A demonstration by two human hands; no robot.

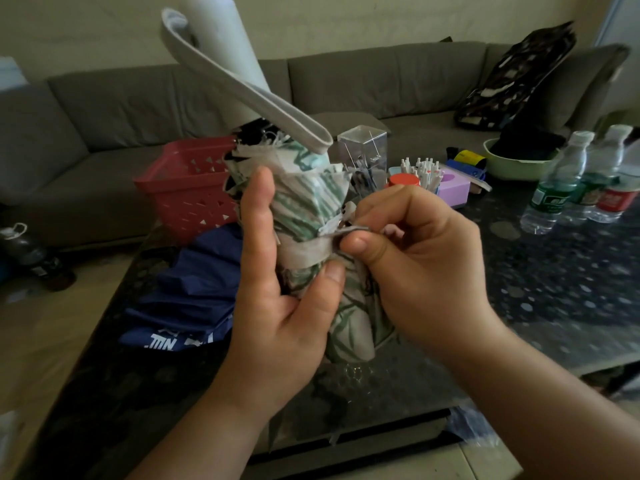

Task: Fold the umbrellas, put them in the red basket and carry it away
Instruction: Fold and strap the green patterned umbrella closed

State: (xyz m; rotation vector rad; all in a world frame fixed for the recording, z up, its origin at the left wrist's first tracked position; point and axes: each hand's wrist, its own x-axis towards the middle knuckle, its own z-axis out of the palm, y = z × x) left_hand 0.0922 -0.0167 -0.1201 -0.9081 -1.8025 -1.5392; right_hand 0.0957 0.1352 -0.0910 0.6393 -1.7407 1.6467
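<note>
Left hand [277, 289] clamps the leaf-print umbrella [322, 202] upright, right hand [408, 258] pinches its closure strap [308, 247]; a slipped pinch would likely let the canopy unroll.

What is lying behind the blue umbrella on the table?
Behind the blue umbrella stands the red basket. Its inside is not visible from here, and the patterned umbrella, gripped by the left hand, covers its right side.

Home living room: grey corner sofa [138, 109], cluttered coffee table [554, 289].
</note>
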